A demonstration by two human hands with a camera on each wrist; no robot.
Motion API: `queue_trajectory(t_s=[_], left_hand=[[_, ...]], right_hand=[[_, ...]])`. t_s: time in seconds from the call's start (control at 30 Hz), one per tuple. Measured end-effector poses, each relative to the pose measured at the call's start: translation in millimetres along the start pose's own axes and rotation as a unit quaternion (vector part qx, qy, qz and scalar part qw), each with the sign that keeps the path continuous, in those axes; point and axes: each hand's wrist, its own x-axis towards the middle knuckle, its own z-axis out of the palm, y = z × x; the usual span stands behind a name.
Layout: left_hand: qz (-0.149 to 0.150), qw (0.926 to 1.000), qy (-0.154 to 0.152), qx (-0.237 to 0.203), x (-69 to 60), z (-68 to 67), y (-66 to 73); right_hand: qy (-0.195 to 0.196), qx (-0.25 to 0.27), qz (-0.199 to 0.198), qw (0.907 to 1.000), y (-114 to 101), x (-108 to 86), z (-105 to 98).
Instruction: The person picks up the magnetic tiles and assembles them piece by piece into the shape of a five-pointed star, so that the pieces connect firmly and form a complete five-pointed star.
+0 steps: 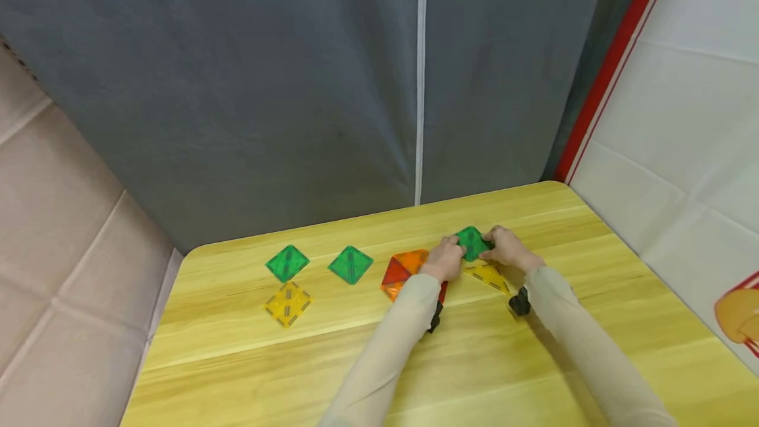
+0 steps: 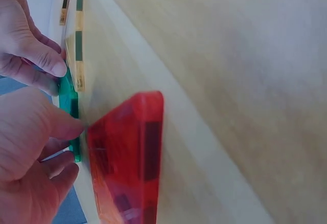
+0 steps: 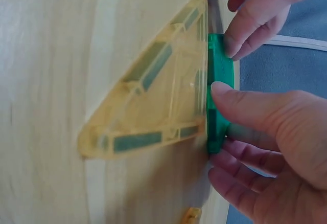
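Both hands are at a green diamond of tiles (image 1: 471, 243) toward the table's back right. On its left side the left hand (image 1: 446, 259) touches the edge with its fingertips. The right hand (image 1: 508, 249) pinches the opposite side; in the right wrist view its thumb lies on the green piece (image 3: 219, 70) with fingers behind. Just in front lies a yellow triangle (image 1: 489, 277), seen large in the right wrist view (image 3: 173, 91). Partly under the left forearm is an orange and red tile shape (image 1: 396, 272), whose red tile (image 2: 148, 147) shows in the left wrist view.
On the left of the wooden table (image 1: 237, 361) lie two green diamonds (image 1: 287, 263) (image 1: 351, 265) and a yellow square of tiles (image 1: 288, 304). A grey curtain (image 1: 296, 97) hangs behind, with padded walls at both sides.
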Motion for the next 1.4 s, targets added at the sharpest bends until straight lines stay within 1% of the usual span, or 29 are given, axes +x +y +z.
queue_trajectory(t_s=[0.07, 0.13, 0.17, 0.27, 0.37, 0.43, 0.53, 0.6, 0.67, 0.73, 0.83, 0.93, 1.07, 1.17, 1.2, 1.27, 1.4], left_hand=[[-0.002, 1.0000, -0.002, -0.009, -1.4, 0.0, -0.3], [0.002, 0.9998, 0.004, -0.021, -3.6, -0.3, 0.8], [0.006, 0.9995, 0.013, -0.027, -4.9, -0.7, 1.8], [0.038, 0.9972, 0.050, -0.041, -9.1, -2.5, 7.2], [0.077, 0.9926, 0.080, -0.048, -13.0, -4.3, 14.8], [0.096, 0.9905, 0.082, -0.055, -15.7, -3.5, 20.3], [0.112, 0.9900, 0.064, -0.058, -19.0, 0.1, 27.4], [0.115, 0.9908, 0.054, -0.046, -20.6, 4.0, 30.9], [0.115, 0.9916, 0.055, -0.022, -21.9, 7.5, 34.0], [0.112, 0.9914, 0.066, 0.007, -24.0, 10.3, 37.4], [0.104, 0.9899, 0.088, 0.041, -29.0, 13.8, 44.2], [0.089, 0.9895, 0.100, 0.055, -35.6, 16.1, 52.1], [0.064, 0.9928, 0.092, 0.043, -44.9, 16.6, 63.3], [0.055, 0.9958, 0.072, 0.010, -50.3, 14.2, 67.7], [0.061, 0.9958, 0.068, 0.007, -50.8, 13.5, 66.6], [0.084, 0.9951, 0.052, 0.003, -51.5, 11.5, 61.7], [0.145, 0.9894, 0.017, 0.002, -51.4, 11.5, 48.6]], right_hand=[[0.007, 0.013, -0.018, 0.9997, 2.3, -0.8, -1.1], [0.019, 0.026, -0.038, 0.9988, 6.0, -4.0, -4.2], [0.025, 0.032, -0.045, 0.9982, 8.5, -6.6, -6.5], [0.035, 0.026, -0.049, 0.9978, 18.8, -17.6, -15.5], [0.030, 0.001, -0.042, 0.9987, 31.8, -30.5, -23.8], [0.024, -0.018, -0.043, 0.9986, 39.6, -38.8, -27.3], [0.021, -0.031, -0.052, 0.9980, 48.2, -49.8, -29.0], [0.020, -0.040, -0.062, 0.9971, 51.4, -56.6, -28.5], [0.023, -0.048, -0.070, 0.9961, 52.6, -62.8, -27.4], [0.027, -0.054, -0.071, 0.9956, 52.2, -69.3, -26.0], [0.035, -0.055, -0.060, 0.9961, 50.4, -79.1, -23.9], [0.040, -0.052, -0.043, 0.9969, 48.1, -88.7, -21.3], [0.043, -0.055, -0.032, 0.9971, 43.3, -99.9, -15.9], [0.050, -0.052, -0.025, 0.9971, 39.7, -107.2, -11.1], [0.052, -0.053, -0.025, 0.9969, 38.8, -109.4, -9.7], [0.052, -0.061, -0.032, 0.9963, 37.6, -114.0, -7.9], [0.046, -0.083, -0.053, 0.9940, 33.2, -125.0, -4.8]])
